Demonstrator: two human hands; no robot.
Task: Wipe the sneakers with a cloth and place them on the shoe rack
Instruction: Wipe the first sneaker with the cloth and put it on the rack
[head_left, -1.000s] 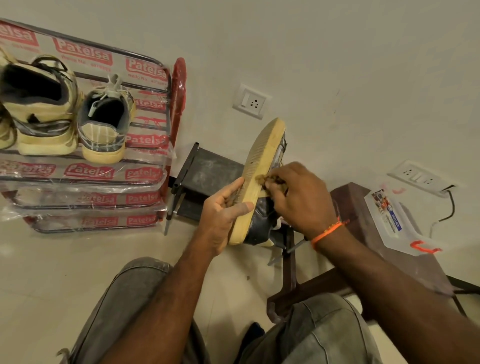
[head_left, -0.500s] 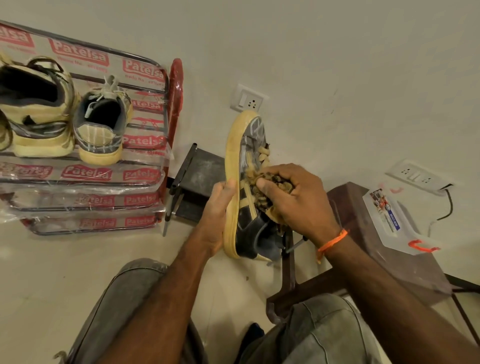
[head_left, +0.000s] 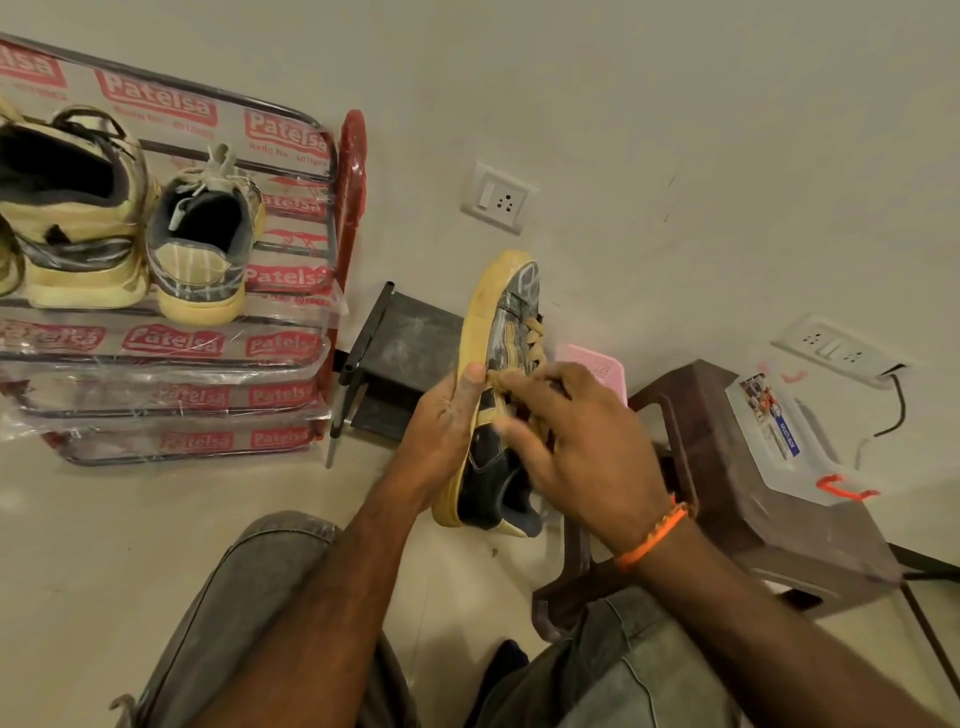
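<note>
In the head view, the left hand (head_left: 441, 431) grips the sneaker (head_left: 498, 395) by its sole, toe up, above the floor. The right hand (head_left: 582, 441) rests half-open on the laces; no cloth is visible. Wiping well needs a steady hold. On the shoe rack (head_left: 291, 348), two sneakers stand fully visible, a third only at the edge.

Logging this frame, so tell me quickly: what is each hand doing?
Left hand: closed on the sneaker, gripping its sole edge.
Right hand: against the sneaker's side, fingers spread; cloth not visible.
</note>
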